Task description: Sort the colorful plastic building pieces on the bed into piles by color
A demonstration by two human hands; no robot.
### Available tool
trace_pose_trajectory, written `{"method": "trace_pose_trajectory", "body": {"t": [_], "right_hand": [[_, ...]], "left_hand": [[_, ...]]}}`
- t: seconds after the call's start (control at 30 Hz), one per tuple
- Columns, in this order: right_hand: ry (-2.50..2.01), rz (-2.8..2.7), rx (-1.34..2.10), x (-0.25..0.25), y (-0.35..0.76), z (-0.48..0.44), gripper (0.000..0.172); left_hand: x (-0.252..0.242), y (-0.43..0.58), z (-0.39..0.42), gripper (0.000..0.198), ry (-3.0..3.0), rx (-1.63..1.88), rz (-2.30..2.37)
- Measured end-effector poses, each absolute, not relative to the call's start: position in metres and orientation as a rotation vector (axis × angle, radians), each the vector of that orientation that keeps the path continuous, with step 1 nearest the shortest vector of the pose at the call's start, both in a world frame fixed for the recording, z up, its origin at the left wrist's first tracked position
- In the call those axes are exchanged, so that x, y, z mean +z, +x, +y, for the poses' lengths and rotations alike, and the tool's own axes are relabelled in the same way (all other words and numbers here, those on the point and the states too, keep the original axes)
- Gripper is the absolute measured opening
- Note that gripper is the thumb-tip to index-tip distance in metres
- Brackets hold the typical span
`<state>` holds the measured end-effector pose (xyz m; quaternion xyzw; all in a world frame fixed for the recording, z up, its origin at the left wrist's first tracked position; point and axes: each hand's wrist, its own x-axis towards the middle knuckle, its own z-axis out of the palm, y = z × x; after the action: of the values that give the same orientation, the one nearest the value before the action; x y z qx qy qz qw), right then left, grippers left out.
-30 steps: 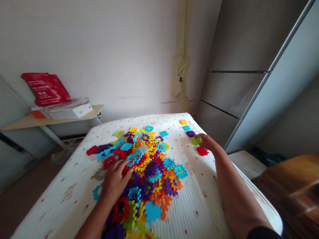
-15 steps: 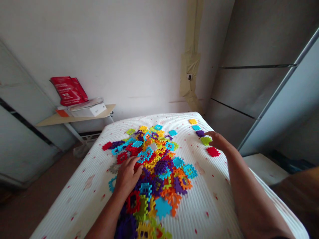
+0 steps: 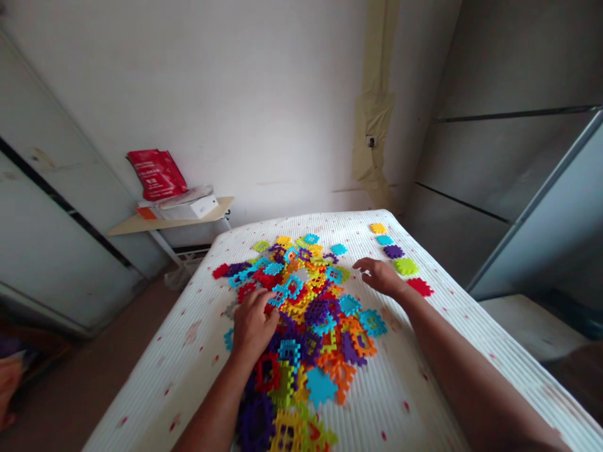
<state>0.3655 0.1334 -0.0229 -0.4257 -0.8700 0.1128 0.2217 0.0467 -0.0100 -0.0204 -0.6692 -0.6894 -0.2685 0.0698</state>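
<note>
A heap of colourful interlocking plastic tiles (image 3: 306, 314) lies in the middle of a white mattress (image 3: 414, 376). My left hand (image 3: 254, 323) rests on the heap's left side, fingers curled over red and blue tiles. My right hand (image 3: 379, 275) hovers empty at the heap's right edge, fingers loosely spread. Beyond it, several single tiles lie in a row near the right edge: yellow (image 3: 378, 228), blue (image 3: 385, 240), purple (image 3: 393, 251), green (image 3: 406, 266) and red (image 3: 420, 287).
A small shelf (image 3: 174, 220) by the wall carries a red bag (image 3: 157, 174) and a white box (image 3: 198, 207). A grey panel (image 3: 541, 213) leans at the right. Brown floor (image 3: 94, 376) lies to the left of the mattress.
My right hand has left the green tile in the row and moved left towards the heap. My left hand stays on the heap. The camera has turned to the left.
</note>
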Motion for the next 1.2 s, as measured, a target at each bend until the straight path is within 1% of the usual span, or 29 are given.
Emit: {"method": "trace_pose_trajectory", "body": {"t": [0.2, 0.33, 0.43, 0.57, 0.63, 0.7, 0.83, 0.97, 1.1, 1.2], "right_hand": [[-1.129, -2.445, 0.264, -0.039, 0.352, 0.130, 0.028], [-1.155, -2.400, 0.281, -0.044, 0.352, 0.132, 0.026], [-1.160, -2.375, 0.285, -0.046, 0.352, 0.133, 0.026], [-1.159, -2.369, 0.277, -0.049, 0.353, 0.135, 0.026], [-1.161, -2.363, 0.281, -0.050, 0.354, 0.136, 0.024], [-1.159, -2.351, 0.296, -0.052, 0.355, 0.137, 0.023], [-1.154, -2.337, 0.316, -0.053, 0.356, 0.138, 0.023], [-1.156, -2.352, 0.300, -0.054, 0.355, 0.138, 0.023], [-1.169, -2.359, 0.271, -0.053, 0.354, 0.137, 0.023], [-1.165, -2.355, 0.280, -0.052, 0.354, 0.136, 0.023]], "left_hand": [[-0.016, 0.045, -0.010, 0.028, -2.012, -0.897, -2.053], [0.002, 0.049, -0.006, 0.030, -2.130, -0.977, -1.935], [0.018, 0.060, 0.001, 0.035, -2.322, -0.899, -1.779], [0.025, 0.078, 0.013, 0.039, -2.510, -0.654, -1.668], [0.021, 0.082, 0.018, 0.038, -2.533, -0.545, -1.699], [0.016, 0.081, 0.021, 0.033, -2.503, -0.495, -1.755], [0.005, 0.064, 0.020, 0.024, -2.391, -0.545, -1.849], [0.003, 0.049, 0.019, 0.023, -2.366, -0.634, -1.894], [0.007, 0.049, 0.026, 0.020, -2.286, -0.644, -1.951], [0.010, 0.057, 0.036, 0.027, -2.203, -0.604, -2.028]]}}
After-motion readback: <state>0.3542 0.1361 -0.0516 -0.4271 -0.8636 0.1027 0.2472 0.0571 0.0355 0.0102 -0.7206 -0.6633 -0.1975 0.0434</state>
